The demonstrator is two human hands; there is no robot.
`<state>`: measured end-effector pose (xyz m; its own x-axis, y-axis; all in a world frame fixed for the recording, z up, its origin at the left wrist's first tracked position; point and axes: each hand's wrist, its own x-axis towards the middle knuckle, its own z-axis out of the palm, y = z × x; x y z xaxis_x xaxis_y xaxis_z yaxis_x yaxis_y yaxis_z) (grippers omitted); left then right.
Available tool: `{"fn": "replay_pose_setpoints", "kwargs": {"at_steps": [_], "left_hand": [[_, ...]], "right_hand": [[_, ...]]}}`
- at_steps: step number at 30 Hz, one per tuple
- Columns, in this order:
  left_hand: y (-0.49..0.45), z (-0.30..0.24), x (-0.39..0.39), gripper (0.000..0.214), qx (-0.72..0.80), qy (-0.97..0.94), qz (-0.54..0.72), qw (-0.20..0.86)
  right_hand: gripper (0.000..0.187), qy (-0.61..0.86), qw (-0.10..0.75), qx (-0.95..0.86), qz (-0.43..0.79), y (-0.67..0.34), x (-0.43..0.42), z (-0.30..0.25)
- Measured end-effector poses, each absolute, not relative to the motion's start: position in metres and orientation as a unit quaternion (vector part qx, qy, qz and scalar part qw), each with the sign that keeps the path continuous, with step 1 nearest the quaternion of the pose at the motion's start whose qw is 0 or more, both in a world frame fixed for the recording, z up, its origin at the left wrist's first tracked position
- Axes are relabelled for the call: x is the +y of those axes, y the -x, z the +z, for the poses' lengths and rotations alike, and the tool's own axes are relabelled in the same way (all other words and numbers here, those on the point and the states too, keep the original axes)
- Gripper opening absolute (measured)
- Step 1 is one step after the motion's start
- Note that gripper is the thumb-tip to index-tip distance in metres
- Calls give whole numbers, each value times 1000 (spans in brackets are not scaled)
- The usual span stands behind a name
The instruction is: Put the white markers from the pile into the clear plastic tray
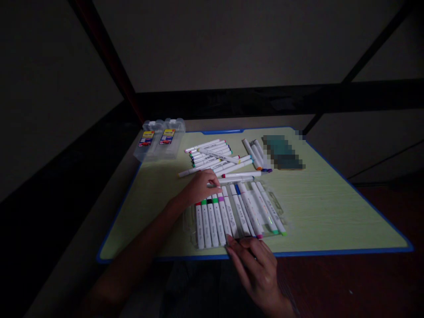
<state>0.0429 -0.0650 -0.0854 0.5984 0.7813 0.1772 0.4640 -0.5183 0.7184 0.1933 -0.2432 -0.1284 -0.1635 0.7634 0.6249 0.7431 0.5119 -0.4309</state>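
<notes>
A row of white markers (232, 214) with coloured caps lies side by side in a clear plastic tray near the front of a pale green table (331, 207). My left hand (200, 186) rests at the far ends of the leftmost markers, fingers curled and touching them. At the near ends, my right hand (255, 265) lies at the table's front edge with its fingers stretched out and fingertips against the tray. A loose pile of white markers (215, 159) lies behind the row.
Two clear plastic boxes (159, 139) with yellow labels stand at the back left corner. A few more markers (256, 154) lie beside a blurred dark green object (283, 152) at the back. The table has a blue rim; the surroundings are dark.
</notes>
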Motion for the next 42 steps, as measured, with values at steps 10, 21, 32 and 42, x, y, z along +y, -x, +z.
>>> {"fn": "replay_pose_setpoints", "kwargs": {"at_steps": [10, 21, 32, 42], "left_hand": [[-44, -86, -67, 8, 377, -838, 245, 308], [-44, -86, -67, 8, 378, -839, 244, 307], [-44, -86, -67, 7, 383, -842, 236, 298], [-43, -86, -67, 8, 377, -844, 240, 295]], "right_hand": [[21, 488, 421, -765, 7, -192, -242, -126], [22, 488, 418, -766, 3, -193, -242, -127], [22, 491, 418, -765, -4, -192, -242, -128], [27, 471, 449, -758, 45, -197, -247, -123]]}}
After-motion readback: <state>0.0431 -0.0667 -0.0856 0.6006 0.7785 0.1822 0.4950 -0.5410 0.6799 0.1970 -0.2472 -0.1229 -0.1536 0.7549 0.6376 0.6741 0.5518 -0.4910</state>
